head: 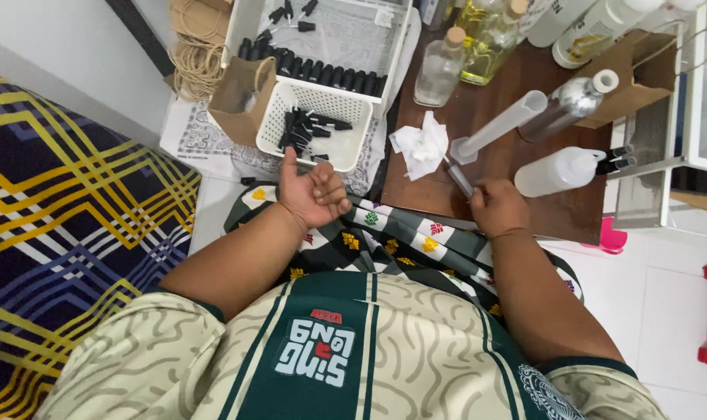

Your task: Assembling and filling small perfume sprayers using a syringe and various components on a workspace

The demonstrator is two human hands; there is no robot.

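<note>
One vial [461, 180] — right hand [499, 207]

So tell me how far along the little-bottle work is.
Done, by the look of it: a row of black-capped small bottles lined up in the upper white tray. In hand: the right hand holds a slim clear tube over the brown table; the left hand is empty, palm up. Left: loose black caps heaped in the white basket. The count is unclear.

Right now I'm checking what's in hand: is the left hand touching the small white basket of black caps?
Apart. The head view shows the left hand palm-up, below the white basket, patterned cloth visible between them.
</note>
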